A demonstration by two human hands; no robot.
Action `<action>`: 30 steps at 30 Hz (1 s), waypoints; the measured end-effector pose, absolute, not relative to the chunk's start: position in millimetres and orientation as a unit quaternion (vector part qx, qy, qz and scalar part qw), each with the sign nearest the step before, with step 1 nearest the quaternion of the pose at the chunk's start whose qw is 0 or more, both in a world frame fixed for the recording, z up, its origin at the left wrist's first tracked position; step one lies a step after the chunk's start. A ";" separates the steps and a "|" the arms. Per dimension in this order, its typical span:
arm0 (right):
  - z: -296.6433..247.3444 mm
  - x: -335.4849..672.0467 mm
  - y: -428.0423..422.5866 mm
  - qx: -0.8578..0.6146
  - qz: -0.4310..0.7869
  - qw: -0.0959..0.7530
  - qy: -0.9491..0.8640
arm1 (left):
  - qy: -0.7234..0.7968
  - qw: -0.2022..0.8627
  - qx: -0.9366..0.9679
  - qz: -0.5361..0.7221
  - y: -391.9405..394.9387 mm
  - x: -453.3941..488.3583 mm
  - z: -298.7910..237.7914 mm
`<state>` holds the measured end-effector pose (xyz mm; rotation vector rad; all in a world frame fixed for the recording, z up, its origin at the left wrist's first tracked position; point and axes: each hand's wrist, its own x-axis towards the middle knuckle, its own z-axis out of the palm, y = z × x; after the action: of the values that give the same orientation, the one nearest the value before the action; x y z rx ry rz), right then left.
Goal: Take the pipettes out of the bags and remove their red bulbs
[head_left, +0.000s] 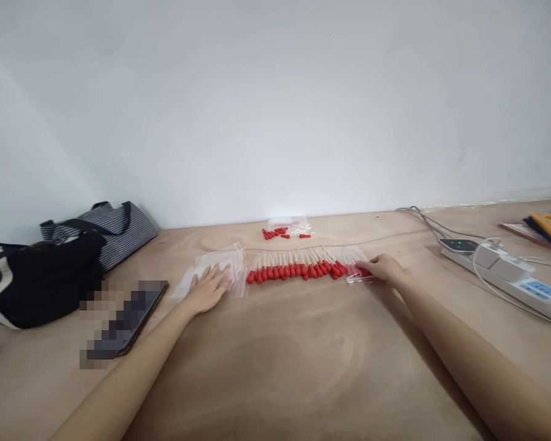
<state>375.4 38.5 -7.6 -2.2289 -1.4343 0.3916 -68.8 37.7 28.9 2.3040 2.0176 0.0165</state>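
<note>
My left hand (pixel 209 288) lies flat with fingers spread on a stack of clear zip bags (pixel 236 260) with red seal lines. Right of the stack, a row of white sticks with red bulb-shaped ends (pixel 296 269) lies side by side, red ends toward me. At the row's right end is a filled zip bag (pixel 354 263), with red ends showing through the plastic. My right hand (pixel 384 269) has thumb and fingers closed at this bag's right edge; the fingertips are partly hidden.
Near the wall are loose red pieces (pixel 275 233) and another clear bag (pixel 287 223). On the left are a phone (pixel 135 318), a black bag (pixel 50 285) and a striped bag (pixel 126 233). A power strip (pixel 509 278) with cables and colourful flat items (pixel 548 226) lie right.
</note>
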 end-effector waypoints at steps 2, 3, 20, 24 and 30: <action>-11.8 374.4 39.8 -0.805 0.126 0.255 -0.521 | 0.641 0.052 0.765 -0.021 38.4 -66.5 25.3; -13.4 373.7 40.2 -0.803 0.117 0.267 -0.519 | 0.634 0.050 0.772 -0.024 38.9 -66.6 24.0; 17.4 349.4 15.4 -0.622 0.017 0.631 -0.463 | 0.543 -0.142 0.795 0.230 26.5 -61.3 22.6; 22.8 310.1 -0.6 -0.519 0.231 0.656 -0.497 | 0.461 -0.137 0.815 0.323 8.8 -37.9 26.5; 10.6 240.3 -28.1 -0.407 0.454 0.484 -0.627 | 0.272 0.002 0.913 0.305 -31.3 1.9 28.1</action>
<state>240.3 -28.1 10.6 -0.9911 -1.5277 1.1050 1.9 -31.3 28.1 2.8640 0.8528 0.9578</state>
